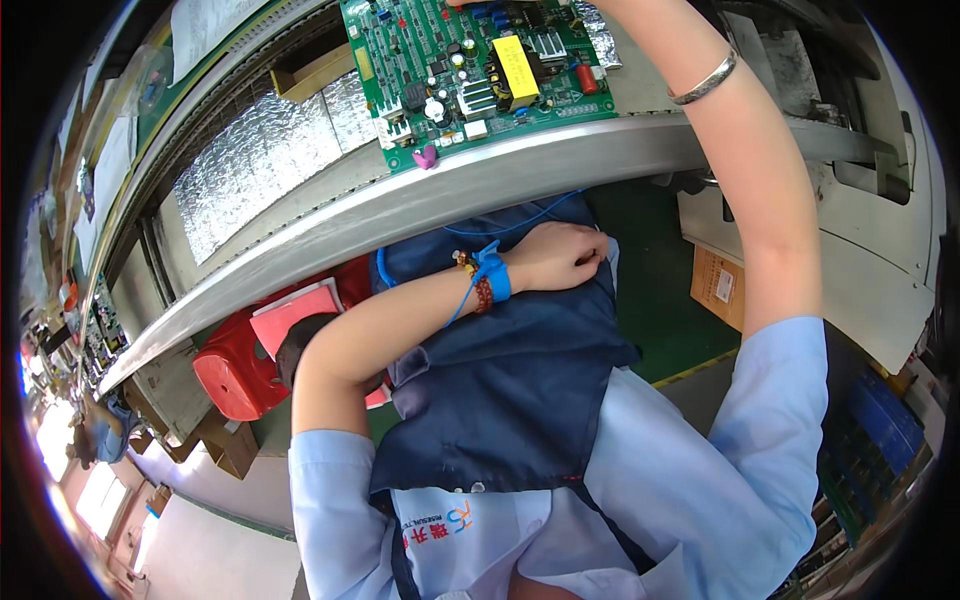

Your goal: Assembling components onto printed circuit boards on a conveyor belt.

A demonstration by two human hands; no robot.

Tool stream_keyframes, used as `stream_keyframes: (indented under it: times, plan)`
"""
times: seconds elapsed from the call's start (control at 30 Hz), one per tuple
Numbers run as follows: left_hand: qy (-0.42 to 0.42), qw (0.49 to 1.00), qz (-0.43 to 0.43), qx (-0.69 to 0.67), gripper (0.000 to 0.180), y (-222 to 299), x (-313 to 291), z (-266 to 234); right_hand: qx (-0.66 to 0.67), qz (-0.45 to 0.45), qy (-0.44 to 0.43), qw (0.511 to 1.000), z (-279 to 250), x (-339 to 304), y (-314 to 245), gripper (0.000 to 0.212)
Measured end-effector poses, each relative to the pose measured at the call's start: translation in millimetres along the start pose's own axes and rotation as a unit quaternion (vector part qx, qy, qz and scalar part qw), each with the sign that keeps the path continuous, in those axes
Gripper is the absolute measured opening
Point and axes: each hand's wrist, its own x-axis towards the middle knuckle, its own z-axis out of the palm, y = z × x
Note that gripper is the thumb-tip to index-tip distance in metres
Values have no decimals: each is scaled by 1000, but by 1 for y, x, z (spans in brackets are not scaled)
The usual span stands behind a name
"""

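Note:
A green circuit board [440, 90] lies at the top of the view, crowded with parts, among them a yellow-wrapped transformer [515, 73] and a red component [586, 78]. A small pinkish-purple piece [425, 157] sits at its near edge. My right forearm [750, 170], with a silver bangle, reaches up past the board's right side. Of my right hand [462, 2] only a sliver of finger shows over the board's far part; the rest is cut off. My left hand [560, 255] rests in my lap, fingers curled closed, nothing visible in them. A blue wrist strap [492, 275] with a cord circles that wrist.
A metal rail [530, 150] runs across in front of me, below the board. Silver foil sheeting [270, 150] covers the surface to the left. A red plastic stool [235, 370] stands below at left. On the right are a cardboard box [718, 285] and a blue crate [880, 420].

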Motion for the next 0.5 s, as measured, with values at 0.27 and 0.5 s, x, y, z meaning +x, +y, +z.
stream_keyframes:
  times: [0.27,0.5]
  plan:
    - [42,998,-36,-11,10,-9,4,6,-14,0,15,1000,0,-4,6,47]
    - [41,998,-45,-11,10,-9,4,5,-50,-13,41,998,-1,-14,-2,44]
